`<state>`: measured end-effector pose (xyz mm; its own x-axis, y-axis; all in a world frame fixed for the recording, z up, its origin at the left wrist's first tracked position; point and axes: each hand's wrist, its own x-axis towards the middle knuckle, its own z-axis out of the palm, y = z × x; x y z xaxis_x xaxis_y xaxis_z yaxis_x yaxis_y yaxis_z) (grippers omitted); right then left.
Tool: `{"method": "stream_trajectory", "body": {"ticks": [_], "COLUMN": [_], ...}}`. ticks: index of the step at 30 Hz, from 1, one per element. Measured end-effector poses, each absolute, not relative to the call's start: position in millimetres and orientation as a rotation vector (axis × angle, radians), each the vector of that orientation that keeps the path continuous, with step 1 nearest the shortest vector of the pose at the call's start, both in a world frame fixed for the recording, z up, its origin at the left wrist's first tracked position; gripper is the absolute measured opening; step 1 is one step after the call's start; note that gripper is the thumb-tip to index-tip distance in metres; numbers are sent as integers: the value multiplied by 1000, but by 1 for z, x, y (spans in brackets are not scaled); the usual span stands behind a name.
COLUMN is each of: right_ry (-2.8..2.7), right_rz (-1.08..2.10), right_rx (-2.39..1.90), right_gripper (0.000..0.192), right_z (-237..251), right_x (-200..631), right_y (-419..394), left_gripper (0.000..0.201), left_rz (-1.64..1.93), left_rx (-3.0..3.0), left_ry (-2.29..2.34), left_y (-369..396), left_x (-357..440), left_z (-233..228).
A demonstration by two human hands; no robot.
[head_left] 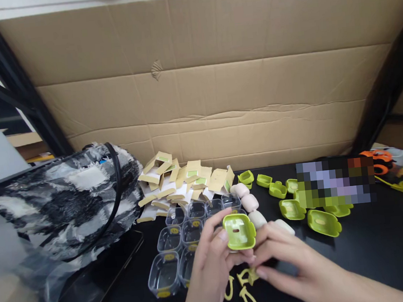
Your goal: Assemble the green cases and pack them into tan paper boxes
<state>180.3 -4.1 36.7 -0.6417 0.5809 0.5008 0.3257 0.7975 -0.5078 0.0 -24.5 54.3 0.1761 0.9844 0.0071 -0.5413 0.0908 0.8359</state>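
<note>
A square lime-green plastic case (239, 232) with rounded corners and a small slot in its floor is held by my left hand (214, 249), thumb on the near side and fingers around it. Just below it, my right hand (286, 257) has thumb and fingertips closed at a small yellow plastic piece (252, 277). A yellow loop-shaped piece (249, 300) lies beside it on the black table, with another under my left hand. Several clear plastic boxes (163, 274) with yellow smiley stickers stand in rows left of my hands, partly hidden by the left one.
Several green cases (324, 223) lie at the right, near a pixelated patch. Pale rounded blocks (250, 202) form a row behind my hands. Opened small cartons (190, 180) are heaped before the cardboard wall (217, 92). A black-and-white shaggy bag (67, 202) stands left.
</note>
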Motion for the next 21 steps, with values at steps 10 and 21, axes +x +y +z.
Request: {"method": "stream_trajectory", "body": {"ticks": [10,21], "right_ry": [-1510,-1392], "right_rz": [1164,1141], "right_rx": [-1003,-928], "right_gripper": [35,41], "right_z": [51,55], "right_x": [195,200], "right_y": [12,11], "left_gripper": [43,49], "left_rz": [1304,1086], "left_rx": [873,811], "left_ry": [745,744], "left_y": [-26,-27], "left_x": [1,1], "left_z": [49,51]}}
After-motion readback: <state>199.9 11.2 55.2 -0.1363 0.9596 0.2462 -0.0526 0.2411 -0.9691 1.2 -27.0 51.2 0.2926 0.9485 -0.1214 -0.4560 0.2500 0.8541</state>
